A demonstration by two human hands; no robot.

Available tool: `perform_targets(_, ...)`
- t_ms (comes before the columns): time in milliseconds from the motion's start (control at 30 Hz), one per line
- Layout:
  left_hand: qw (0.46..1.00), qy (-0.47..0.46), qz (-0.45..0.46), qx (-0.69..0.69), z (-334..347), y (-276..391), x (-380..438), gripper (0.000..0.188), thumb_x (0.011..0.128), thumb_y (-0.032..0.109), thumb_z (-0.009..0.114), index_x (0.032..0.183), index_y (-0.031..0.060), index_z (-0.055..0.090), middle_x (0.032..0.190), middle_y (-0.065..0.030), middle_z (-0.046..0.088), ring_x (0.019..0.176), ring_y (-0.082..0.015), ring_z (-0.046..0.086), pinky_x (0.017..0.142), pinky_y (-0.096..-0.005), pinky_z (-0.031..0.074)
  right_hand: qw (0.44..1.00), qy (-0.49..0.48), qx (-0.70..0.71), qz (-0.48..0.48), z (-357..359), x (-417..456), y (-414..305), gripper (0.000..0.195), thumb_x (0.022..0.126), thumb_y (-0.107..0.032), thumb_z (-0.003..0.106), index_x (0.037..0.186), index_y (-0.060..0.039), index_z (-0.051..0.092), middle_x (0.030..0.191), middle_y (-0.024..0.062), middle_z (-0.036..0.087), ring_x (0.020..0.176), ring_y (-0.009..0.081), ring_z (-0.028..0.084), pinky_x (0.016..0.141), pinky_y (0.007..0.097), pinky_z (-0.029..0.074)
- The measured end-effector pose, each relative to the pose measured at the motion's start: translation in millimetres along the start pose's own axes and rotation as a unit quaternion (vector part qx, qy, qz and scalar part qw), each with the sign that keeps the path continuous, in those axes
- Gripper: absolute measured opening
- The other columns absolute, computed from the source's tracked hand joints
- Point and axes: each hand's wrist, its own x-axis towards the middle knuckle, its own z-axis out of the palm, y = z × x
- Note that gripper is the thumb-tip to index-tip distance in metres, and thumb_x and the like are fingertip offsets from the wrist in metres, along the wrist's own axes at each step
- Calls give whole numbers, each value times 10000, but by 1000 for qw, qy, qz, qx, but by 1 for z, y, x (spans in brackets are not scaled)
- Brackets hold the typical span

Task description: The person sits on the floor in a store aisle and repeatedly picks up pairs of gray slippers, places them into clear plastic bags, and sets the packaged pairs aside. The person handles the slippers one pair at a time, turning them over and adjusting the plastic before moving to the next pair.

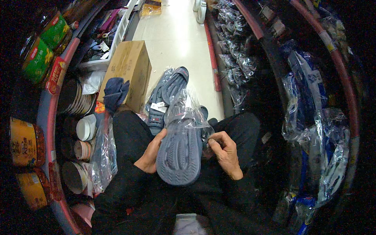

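A dark grey slipper (178,152), heel end toward me, is held over my lap with its ribbed footbed facing up. My left hand (153,152) grips its left edge; the fingers are hidden beneath it. Clear plastic bag film (188,102) covers the strap and toe end, leaving the heel bare. On the right, my right hand (224,149) pinches a corner of that film between thumb and fingers. Just beyond lie more grey slippers (171,88) in clear plastic on the floor, with a white tag (158,107) among them.
A cardboard box (129,70) stands at front left, a dark cloth (115,94) at its near corner. Left shelves hold stacked bowls (77,176) and oil bottles with green labels (38,60). Plastic-wrapped goods (235,50) line the right shelf. White bottles (201,13) stand farther up the tiled aisle (173,50).
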Motion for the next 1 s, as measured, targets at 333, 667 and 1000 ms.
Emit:
perform_targets(333, 999, 33, 35, -12, 20, -2, -31, 662, 1083, 552, 252, 1485, 66, 452, 1417, -119, 586, 1250, -249, 607, 1068, -461, 490, 997, -6, 79, -15, -3, -7, -23, 76, 960, -64, 655, 1009, -7, 648, 856, 26, 668, 756, 82, 611, 682, 254, 504)
perform_targets(667, 999, 15, 50, 0, -13, -31, -21, 461, 1054, 383, 483, 1367, 46, 454, 1351, -206, 554, 1241, -380, 570, 1067, -509, 466, 970, -45, 239, 20, 7, -3, -14, 83, 964, -45, 635, 1031, 2, 619, 887, 57, 674, 806, 109, 635, 737, 268, 528)
perform_targets(1000, 938, 122, 208, 250, 11, -31, -14, 441, 946, 91, 677, 1322, -14, 471, 1220, -149, 579, 1022, -244, 669, 858, -376, 585, 938, -4, 346, 15, 12, -7, -25, 113, 959, -10, 634, 1064, 9, 598, 889, 79, 678, 783, 142, 655, 723, 295, 559)
